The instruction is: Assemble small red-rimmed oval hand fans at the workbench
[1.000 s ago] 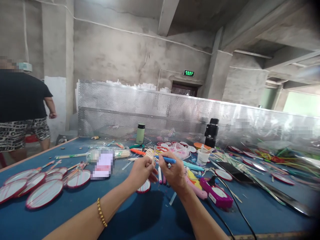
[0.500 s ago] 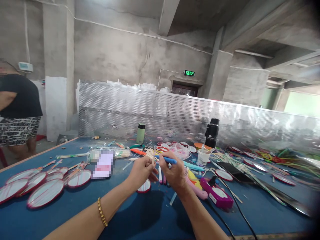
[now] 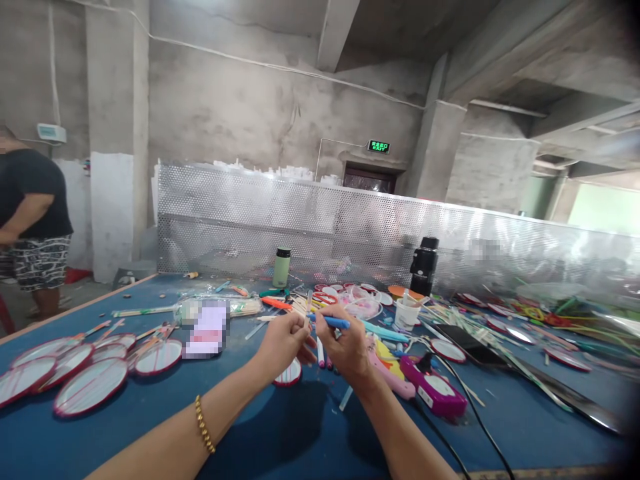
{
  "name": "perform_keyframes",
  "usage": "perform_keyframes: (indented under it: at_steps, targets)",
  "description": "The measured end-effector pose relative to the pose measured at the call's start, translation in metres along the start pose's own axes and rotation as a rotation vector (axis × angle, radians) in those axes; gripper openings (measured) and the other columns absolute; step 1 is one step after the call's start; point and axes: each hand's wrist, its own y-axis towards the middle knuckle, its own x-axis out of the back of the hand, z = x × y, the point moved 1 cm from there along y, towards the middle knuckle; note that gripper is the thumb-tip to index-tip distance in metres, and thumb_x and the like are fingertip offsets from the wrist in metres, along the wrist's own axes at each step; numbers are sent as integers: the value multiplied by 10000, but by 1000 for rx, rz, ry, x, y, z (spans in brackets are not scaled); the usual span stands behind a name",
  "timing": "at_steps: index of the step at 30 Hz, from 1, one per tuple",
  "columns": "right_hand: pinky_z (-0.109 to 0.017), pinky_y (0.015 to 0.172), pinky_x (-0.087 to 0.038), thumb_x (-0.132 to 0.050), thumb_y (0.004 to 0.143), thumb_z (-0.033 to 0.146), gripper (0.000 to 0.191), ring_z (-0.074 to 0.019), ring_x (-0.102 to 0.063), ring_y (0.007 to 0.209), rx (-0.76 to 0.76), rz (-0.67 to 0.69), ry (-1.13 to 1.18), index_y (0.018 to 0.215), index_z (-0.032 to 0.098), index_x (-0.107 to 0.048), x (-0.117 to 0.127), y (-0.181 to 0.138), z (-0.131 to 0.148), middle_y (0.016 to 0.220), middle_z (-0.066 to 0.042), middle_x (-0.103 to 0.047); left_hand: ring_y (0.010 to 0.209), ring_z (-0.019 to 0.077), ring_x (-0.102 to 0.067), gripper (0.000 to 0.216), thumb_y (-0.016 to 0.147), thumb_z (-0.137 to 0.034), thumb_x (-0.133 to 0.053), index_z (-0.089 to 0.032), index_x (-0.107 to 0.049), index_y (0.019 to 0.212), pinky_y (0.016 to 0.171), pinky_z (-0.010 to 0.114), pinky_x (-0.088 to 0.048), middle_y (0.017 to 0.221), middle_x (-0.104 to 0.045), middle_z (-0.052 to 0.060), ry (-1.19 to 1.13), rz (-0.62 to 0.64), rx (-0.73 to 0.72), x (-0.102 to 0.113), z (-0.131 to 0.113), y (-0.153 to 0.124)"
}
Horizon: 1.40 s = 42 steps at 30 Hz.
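While the left hand (image 3: 285, 341) pinches 1 clear stick (image 3: 309, 301) upright, inward of the bench's (image 3: 530, 433) near edge, the right hand (image 3: 346, 343) grips 1 blue pen (image 3: 334, 322) almost level, tip leftward at the stick; touching, I can't tell.

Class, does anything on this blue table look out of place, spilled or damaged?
Slightly odd: a pale stick lies by itself near the right hand, and long strips sprawl untidily over a dark flat object. No spill or damage is evident.
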Motion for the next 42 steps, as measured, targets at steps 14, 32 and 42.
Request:
perform_keyframes:
  at_steps: [14, 32, 42]
  targets:
    - [-212, 513, -380, -525, 876, 217, 144, -89, -456, 504, 0, -22, 2, 753, 185, -592, 1, 2, 1, 617, 27, -546, 453, 174, -675, 77, 808, -180, -534, -162, -509, 738, 407, 227, -506, 628, -680, 32, 10, 4, 11, -1, 0, -2]
    - [-211, 528, -389, -534, 864, 202, 126, -87, -465, 514, -4, -33, 1, 761, 182, -603, 1, 3, -1, 623, 30, -552, 460, 185, -680, 86, 806, -210, -557, -165, -510, 750, 410, 235, -510, 633, -679, 31, 2, 12, 5, 0, 3, 0]
    - [-215, 506, -382, -529, 865, 218, 138, -92, -467, 505, -9, -47, -27, 749, 188, -597, 1, 3, -3, 611, 27, -549, 458, 179, -677, 82, 822, -202, -535, -161, -513, 754, 411, 236, -516, 628, -679, 37, 21, -1, 13, -1, 0, 0]
